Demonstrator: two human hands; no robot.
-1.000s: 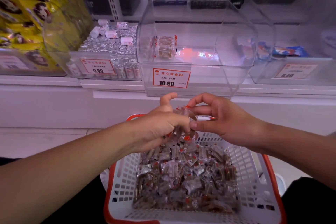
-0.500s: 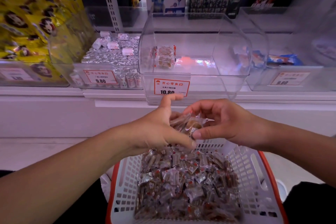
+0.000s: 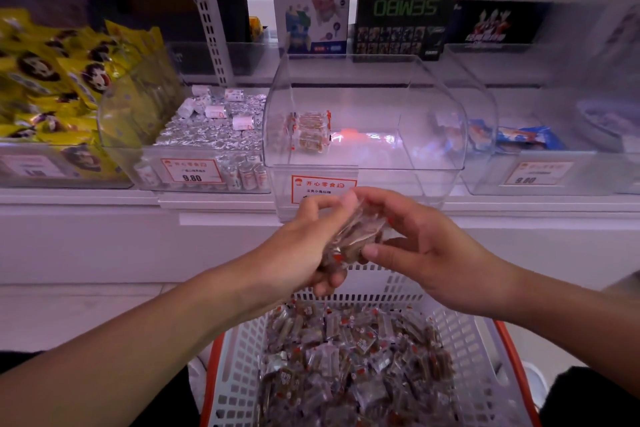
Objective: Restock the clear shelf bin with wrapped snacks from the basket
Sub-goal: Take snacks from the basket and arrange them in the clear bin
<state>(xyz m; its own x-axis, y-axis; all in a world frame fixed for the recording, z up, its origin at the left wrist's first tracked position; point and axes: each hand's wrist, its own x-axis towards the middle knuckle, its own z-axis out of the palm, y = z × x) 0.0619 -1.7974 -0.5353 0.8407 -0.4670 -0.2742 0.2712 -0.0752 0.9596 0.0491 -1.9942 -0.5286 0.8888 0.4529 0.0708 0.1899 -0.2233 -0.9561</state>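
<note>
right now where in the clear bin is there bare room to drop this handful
Clear bin: the floor is bare from the few packs at its left wall across to the right wall. The basket below is crowded with wrapped snacks.

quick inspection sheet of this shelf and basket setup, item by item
surface: white shelf carrying a row of clear bins
job's things: clear shelf bin nearly empty, a few wrapped snacks at its back left; basket below holds a heap of wrapped snacks; handful of snacks held between both hands, above the basket
clutter: silver-wrapped candy bin, yellow snack bags, blue packets
grippers: left hand and right hand both grip the handful
cables: nothing seen
surroundings: boxed toys behind the bins, price tags on bin fronts
</note>
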